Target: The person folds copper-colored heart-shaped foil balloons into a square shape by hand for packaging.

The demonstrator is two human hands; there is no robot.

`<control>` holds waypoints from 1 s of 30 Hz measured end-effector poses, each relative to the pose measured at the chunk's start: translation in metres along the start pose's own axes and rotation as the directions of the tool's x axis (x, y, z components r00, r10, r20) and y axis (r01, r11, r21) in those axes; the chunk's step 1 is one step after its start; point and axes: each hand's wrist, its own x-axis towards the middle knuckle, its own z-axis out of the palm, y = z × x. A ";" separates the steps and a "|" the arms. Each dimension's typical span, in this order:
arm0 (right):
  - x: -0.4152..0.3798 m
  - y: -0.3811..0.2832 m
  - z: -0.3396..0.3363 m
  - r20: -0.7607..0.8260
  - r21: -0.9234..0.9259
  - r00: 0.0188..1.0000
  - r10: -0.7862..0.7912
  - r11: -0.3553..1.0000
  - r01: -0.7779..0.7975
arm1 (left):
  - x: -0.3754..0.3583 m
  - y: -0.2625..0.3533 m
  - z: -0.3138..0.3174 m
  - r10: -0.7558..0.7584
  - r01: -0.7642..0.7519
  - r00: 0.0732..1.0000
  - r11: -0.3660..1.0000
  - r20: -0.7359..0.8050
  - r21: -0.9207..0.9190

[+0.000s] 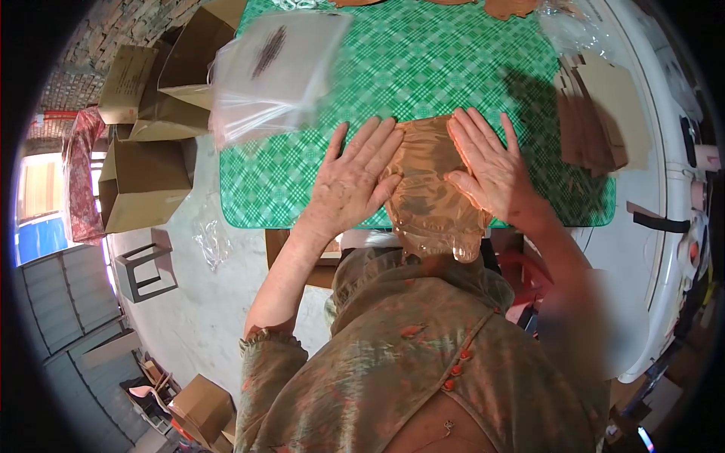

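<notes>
A transparent plastic bag [429, 170] with a flat orange-brown item inside lies at the near edge of the table. Its lower end hangs over that edge towards my body, wrinkled and shiny. My left hand [353, 175] rests along the bag's left side, fingers stretched out and the thumb on the plastic. On the opposite side, my right hand [491, 167] lies flat with its fingers spread and the thumb pointing inward over the bag. A loose stack of transparent plastic bags [283, 72] sits to the upper left of my left hand.
The table has a green checked cover [423, 64]. Brown cardboard pieces [593, 113] are piled at its right, near crumpled plastic [574, 30]. Orange-brown items [510, 7] lie at the far edge. Open cardboard boxes [147, 177] and a small grey stool frame [147, 268] stand left.
</notes>
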 end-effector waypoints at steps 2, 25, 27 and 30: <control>-0.001 0.001 0.001 -0.017 -0.002 1.000 0.002 1.000 -0.002 | -0.001 0.000 0.000 0.000 0.000 1.000 1.000 0.001 0.001; 0.012 0.002 0.021 -0.160 -0.074 0.967 0.200 0.974 -0.214 | 0.063 0.000 0.023 0.111 -0.105 0.987 0.993 -0.119 0.056; 0.009 0.006 0.022 -0.169 -0.066 0.959 0.226 0.969 -0.240 | 0.064 -0.002 0.024 0.120 -0.113 0.985 0.992 -0.121 0.060; -0.007 0.020 0.017 -0.154 -0.076 0.964 0.217 0.970 -0.231 | 0.065 -0.001 0.021 0.124 -0.117 0.986 0.991 -0.112 0.069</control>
